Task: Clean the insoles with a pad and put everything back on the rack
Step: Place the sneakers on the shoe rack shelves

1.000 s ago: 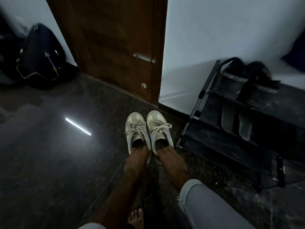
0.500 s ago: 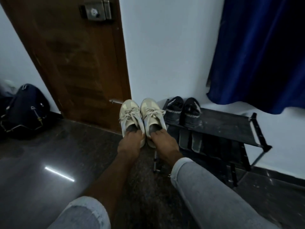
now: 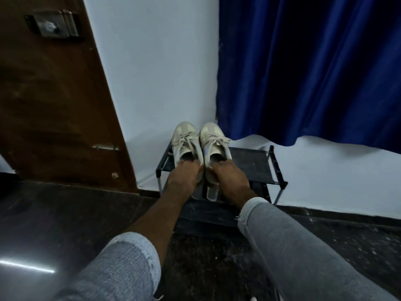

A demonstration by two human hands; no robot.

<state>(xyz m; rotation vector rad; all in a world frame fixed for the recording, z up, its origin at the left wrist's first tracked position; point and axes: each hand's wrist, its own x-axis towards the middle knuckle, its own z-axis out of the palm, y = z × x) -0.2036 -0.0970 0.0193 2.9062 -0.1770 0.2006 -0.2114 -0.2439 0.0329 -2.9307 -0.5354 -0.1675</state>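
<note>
Over the top shelf of the black rack [image 3: 256, 166], at twelve o'clock from the person, both hands carry a pair of pale sneakers side by side, toes pointing at the white wall [image 3: 156, 79]. Left hand [image 3: 184, 177] is closed on the heel collar of the left sneaker [image 3: 185, 142], fingers hooked inside; right hand [image 3: 230, 177] grips the right sneaker [image 3: 214, 140] likewise. At two o'clock hangs a blue curtain [image 3: 308, 68]; at ten o'clock stands a brown door [image 3: 54, 109].
</note>
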